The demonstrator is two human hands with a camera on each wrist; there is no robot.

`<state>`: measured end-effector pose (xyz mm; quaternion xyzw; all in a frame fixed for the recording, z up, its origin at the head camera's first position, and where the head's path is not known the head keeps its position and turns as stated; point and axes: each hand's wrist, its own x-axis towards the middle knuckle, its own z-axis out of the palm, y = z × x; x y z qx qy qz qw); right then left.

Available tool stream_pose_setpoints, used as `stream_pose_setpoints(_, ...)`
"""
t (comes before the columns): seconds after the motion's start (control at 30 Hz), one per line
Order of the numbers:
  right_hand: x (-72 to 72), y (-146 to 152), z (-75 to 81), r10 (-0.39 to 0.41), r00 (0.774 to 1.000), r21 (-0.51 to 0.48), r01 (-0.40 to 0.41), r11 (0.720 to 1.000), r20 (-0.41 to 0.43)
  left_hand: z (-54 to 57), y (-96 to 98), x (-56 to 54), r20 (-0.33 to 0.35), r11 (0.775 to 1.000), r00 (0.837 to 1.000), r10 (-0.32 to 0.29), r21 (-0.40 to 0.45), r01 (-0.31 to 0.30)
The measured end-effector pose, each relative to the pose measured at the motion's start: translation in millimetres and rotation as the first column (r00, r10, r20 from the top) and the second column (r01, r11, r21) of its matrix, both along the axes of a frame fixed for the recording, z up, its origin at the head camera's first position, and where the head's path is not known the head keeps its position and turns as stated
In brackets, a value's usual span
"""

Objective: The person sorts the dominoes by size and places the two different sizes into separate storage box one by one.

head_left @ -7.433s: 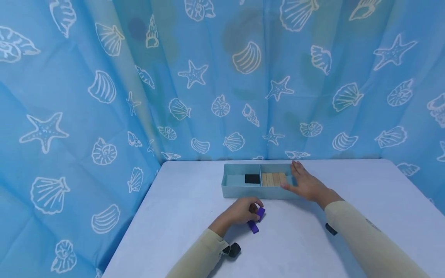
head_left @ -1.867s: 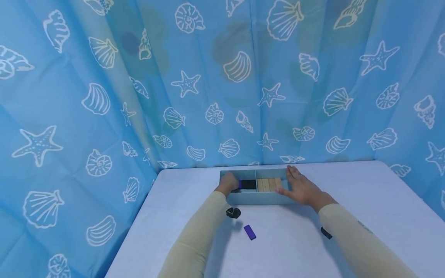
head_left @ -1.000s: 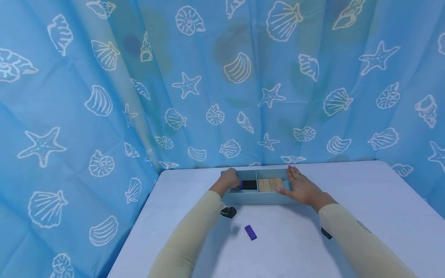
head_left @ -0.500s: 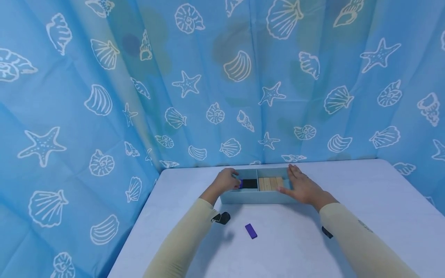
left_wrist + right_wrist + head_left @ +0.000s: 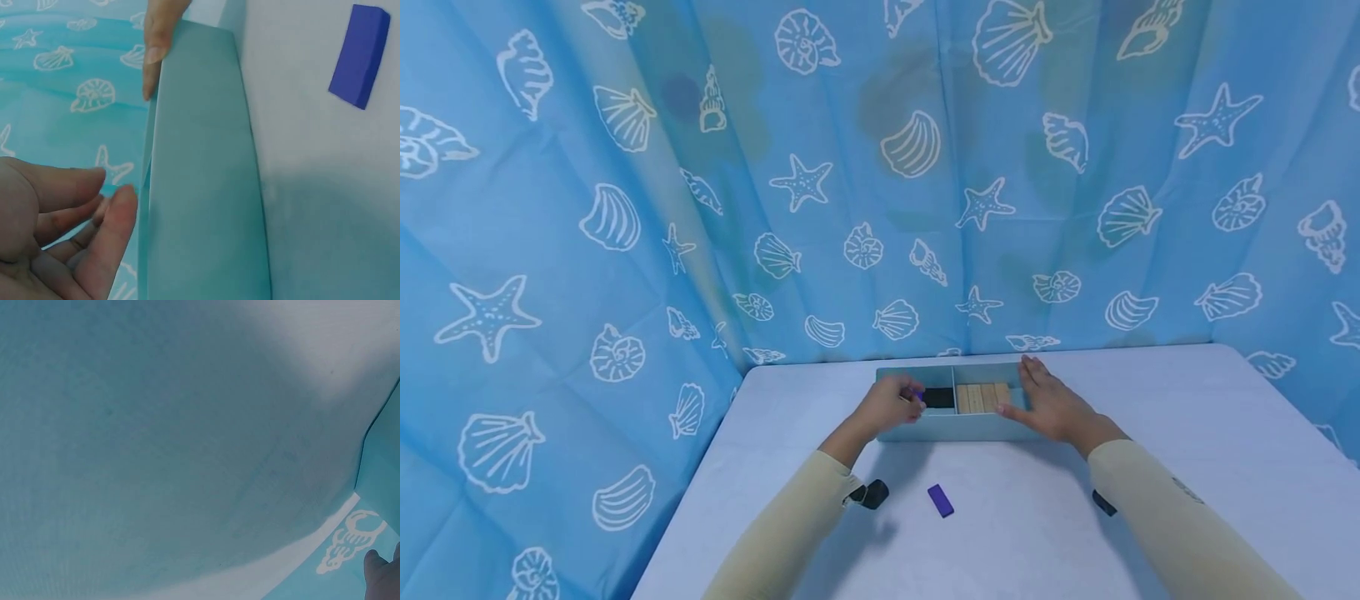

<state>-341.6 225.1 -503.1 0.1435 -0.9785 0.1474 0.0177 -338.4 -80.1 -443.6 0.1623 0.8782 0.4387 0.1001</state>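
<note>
My left hand is over the left compartment of a pale blue divided box. In the left wrist view, its thumb and fingers are apart, with nothing between them. A bit of a purple block shows past the fingertips, beside a black block in the same compartment; the rest is hidden by the hand. My right hand rests across the box's right end, fingers straight at the far rim and thumb at the front one. Wooden blocks, several in a row, lie in the right compartment.
Another purple block lies alone on the white table, in front of the box. Behind the table hangs a blue curtain with white shell and starfish drawings. Each wrist carries a small black camera.
Since 7.4 seconds ago, one purple block has gone from the table into the left compartment. Lately my left hand has drawn back toward the front rim, its fingers loosening; my right hand stays put.
</note>
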Motion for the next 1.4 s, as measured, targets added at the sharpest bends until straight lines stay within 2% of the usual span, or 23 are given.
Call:
stream_pose_setpoints(0.17, -0.6, 0, -0.1, 0.006, 1.000, -0.009, -0.006, 1.000, -0.005, -1.6, -8.8, 5.3, -0.016, 1.000, 1.000, -0.015, -0.003, 0.015)
stream_pose_setpoints(0.33, -1.0, 1, -0.7, 0.011, 1.000, -0.013, -0.011, 1.000, -0.013, -8.1, -16.3, 10.6, 0.015, 0.999, 1.000, -0.023, 0.028, 0.023)
stream_pose_setpoints(0.63, -1.6, -1, -0.6, -0.001, 1.000, -0.009, 0.001, 1.000, -0.009, -23.1, -18.2, 30.4, 0.037, 0.995, 0.999, -0.018, 0.100, 0.014)
stream_pose_setpoints(0.83, -0.7, -1, 0.1, 0.003, 1.000, -0.014, -0.004, 1.000, -0.008, -30.2, -17.4, 44.0, 0.020, 0.997, 0.997, -0.072, 0.029, 0.071)
stream_pose_setpoints(0.97, 0.3, -1, 1.4, 0.004, 1.000, -0.014, -0.004, 1.000, -0.004, -35.0, -16.3, 50.3, 0.033, 0.996, 0.996, -0.087, 0.006, 0.087)
stream_pose_setpoints(1.2, -1.3, 1, 0.6, -0.002, 1.000, -0.011, 0.002, 1.000, 0.004, -45.7, -10.1, 56.6, 0.031, 0.993, 0.997, -0.072, -0.089, 0.074)
stream_pose_setpoints(1.4, -2.9, 1, -1.5, 0.001, 1.000, -0.020, -0.001, 1.000, 0.002, -53.7, -3.3, 64.8, 0.047, 0.978, 0.998, -0.045, -0.199, 0.054)
